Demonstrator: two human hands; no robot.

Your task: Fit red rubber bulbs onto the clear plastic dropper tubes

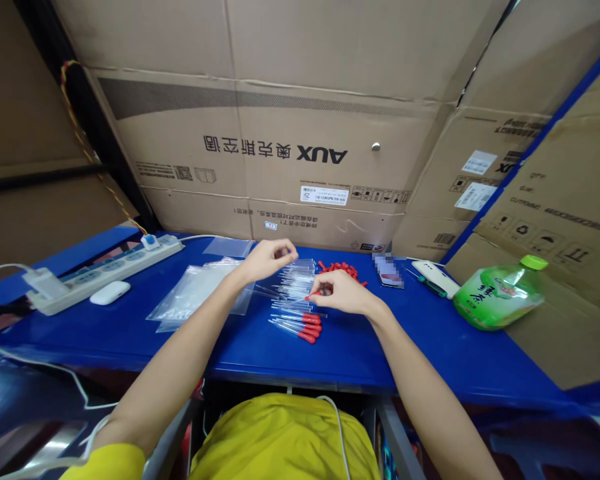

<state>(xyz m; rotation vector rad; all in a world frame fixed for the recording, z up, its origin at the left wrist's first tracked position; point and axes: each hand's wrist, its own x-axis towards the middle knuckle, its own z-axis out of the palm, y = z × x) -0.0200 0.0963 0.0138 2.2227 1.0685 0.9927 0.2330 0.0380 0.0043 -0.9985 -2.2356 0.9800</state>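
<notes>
Glass tubes point(300, 275) lie in a pile on the blue table, between and below my hands. My right hand point(345, 292) is closed in a pinch on a glass dropper with a red rubber bulb point(311, 297), its thin tube pointing left. Over the left side of the pile, my left hand point(270, 259) has its fingers curled together; whatever they hold, if anything, is too small to make out. Several finished-looking droppers with red bulbs point(307, 329) lie side by side nearest me. Loose red rubber bulbs point(347, 269) are heaped behind my right hand, partly hidden by it.
Clear plastic bags point(193, 297) lie left of the tubes. Farther left are a power strip point(110, 270) and a white earbud case point(110, 293). To the right are a phone point(389, 270), a green-handled tool point(433, 285) and a green bottle point(497, 297). Cardboard point(280, 120) walls the back.
</notes>
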